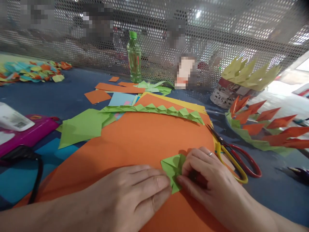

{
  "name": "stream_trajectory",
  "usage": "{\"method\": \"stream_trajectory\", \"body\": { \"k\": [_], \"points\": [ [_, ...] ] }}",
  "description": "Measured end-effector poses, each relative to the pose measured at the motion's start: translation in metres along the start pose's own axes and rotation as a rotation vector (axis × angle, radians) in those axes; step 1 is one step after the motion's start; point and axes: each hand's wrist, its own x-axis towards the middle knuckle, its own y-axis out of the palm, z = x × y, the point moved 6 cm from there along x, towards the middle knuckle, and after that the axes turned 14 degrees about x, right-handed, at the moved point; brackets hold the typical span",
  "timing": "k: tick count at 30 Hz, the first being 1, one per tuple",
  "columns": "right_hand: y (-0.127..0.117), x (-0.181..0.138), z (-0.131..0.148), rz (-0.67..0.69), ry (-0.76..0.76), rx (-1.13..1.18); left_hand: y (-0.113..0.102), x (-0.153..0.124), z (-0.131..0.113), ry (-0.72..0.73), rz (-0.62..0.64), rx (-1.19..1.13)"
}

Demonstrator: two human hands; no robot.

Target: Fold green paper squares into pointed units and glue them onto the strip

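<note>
A small folded piece of green paper (172, 169) lies on a large orange paper sheet (154, 141). My left hand (142, 193) rests flat on the sheet with fingers stretched out, their tips at the green paper's left edge. On the other side, my right hand (205, 180) pinches the green paper's right edge between thumb and fingers; a ring is on one finger. Beyond both hands, a folded zigzag green paper strip (154, 110) lies across the top of the orange sheet. Scissors (229, 148) with red and yellow handles lie just right of the sheet.
Loose green sheets (82, 127) and orange scraps (120, 88) surround the stack. A plastic bottle (134, 58) stands by the perforated metal screen (154, 25). Paper crowns (241, 83) occupy the right, a magenta device (36, 129) with a black cable the left, a coloured paper pile (31, 71) behind.
</note>
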Motion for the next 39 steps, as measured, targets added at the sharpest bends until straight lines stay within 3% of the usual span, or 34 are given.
{"method": "stream_trajectory", "body": {
  "k": [12,15,16,21,28,34,39],
  "points": [
    [0.000,0.000,0.003,-0.020,0.006,0.002,0.000,0.012,-0.002,0.002,-0.003,-0.025],
    [-0.002,0.000,0.003,-0.021,0.013,0.013,0.006,0.009,0.000,-0.033,-0.046,-0.047],
    [-0.003,0.001,0.003,-0.017,0.022,0.021,0.005,0.006,0.002,-0.051,-0.132,-0.066],
    [-0.005,0.003,-0.004,0.024,0.098,-0.002,0.021,-0.002,0.003,-0.065,-0.065,-0.149],
    [-0.013,0.002,-0.016,0.083,0.193,-0.020,0.011,0.004,0.007,-0.065,0.104,-0.195],
    [-0.014,0.001,-0.018,0.119,0.199,0.041,0.008,0.007,0.008,-0.057,0.086,-0.144],
    [-0.006,0.001,-0.011,0.003,0.190,-0.023,0.006,0.010,0.006,-0.025,0.071,-0.149]
  ]
}}
